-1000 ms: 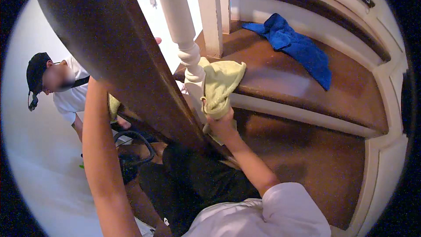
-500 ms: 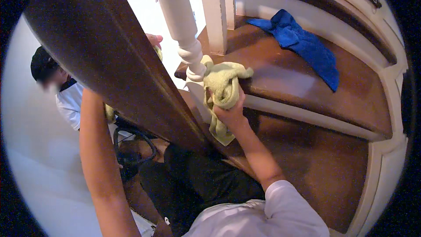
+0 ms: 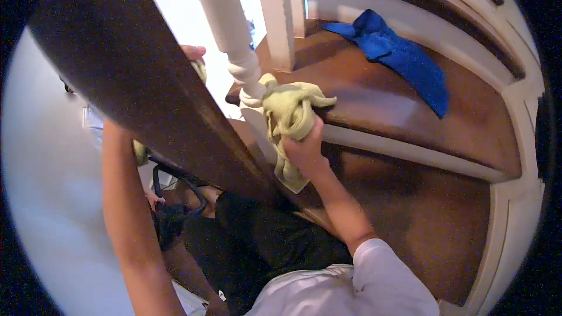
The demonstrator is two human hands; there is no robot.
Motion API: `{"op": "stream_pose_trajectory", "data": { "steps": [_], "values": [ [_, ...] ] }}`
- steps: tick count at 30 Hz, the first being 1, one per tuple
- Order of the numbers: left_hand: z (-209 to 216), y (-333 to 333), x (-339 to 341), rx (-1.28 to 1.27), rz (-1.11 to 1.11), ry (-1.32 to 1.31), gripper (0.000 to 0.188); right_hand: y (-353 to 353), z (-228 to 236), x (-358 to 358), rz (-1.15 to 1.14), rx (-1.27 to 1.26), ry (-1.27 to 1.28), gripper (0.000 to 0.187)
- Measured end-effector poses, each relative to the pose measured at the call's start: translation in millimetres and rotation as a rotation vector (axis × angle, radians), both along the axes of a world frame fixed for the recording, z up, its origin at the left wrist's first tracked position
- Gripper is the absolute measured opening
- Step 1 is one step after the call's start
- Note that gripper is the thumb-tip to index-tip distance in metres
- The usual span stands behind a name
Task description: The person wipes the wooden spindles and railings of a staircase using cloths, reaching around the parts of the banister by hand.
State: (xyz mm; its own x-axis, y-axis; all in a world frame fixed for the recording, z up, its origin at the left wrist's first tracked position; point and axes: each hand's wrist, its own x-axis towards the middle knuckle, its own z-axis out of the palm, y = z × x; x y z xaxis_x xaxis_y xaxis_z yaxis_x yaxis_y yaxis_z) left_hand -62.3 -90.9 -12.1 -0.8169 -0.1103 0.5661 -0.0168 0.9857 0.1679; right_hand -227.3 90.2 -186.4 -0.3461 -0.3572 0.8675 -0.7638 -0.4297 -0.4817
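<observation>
My right hand grips a bunched pale yellow cloth and presses it against the foot of a white turned baluster. One end of the cloth hangs down below my fingers. My left arm passes behind the dark wooden handrail, which hides most of the hand. Beyond the rail, fingers of my left hand show near the baluster, with yellow cloth held under them. Whether both hands have the same cloth, I cannot tell.
A blue cloth lies crumpled on the upper brown stair tread. The lower tread is to my right, beside a white panelled wall. Lower left, behind the rail, another person's hand is near a black curved handle.
The view has shifted slightly. The other person's head has gone mostly behind the handrail, and their hand now shows by the black handle. Both my hands stay close to the baluster.
</observation>
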Motion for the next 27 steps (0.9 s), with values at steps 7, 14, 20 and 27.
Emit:
{"op": "stream_pose_trajectory", "data": {
  "steps": [7, 14, 20, 27],
  "values": [
    [16, -10, -2, 0.408, 0.148, -0.052, 0.023, 59, 119, -109, 0.192, -0.425, -0.96, 0.043],
    [35, 42, -52, 0.766, 0.512, -0.217, 0.021, -14, 31, -101, -0.466, 1.045, 0.289, 0.033],
    [14, -46, -20, 0.728, 0.461, -0.215, 0.023, -43, 34, -24, 0.678, 0.572, -0.872, 0.04],
    [-60, -128, -26, 0.581, 0.16, -0.08, 0.024, -67, -10, -43, 0.593, 0.513, -0.839, 0.04]
  ]
}}
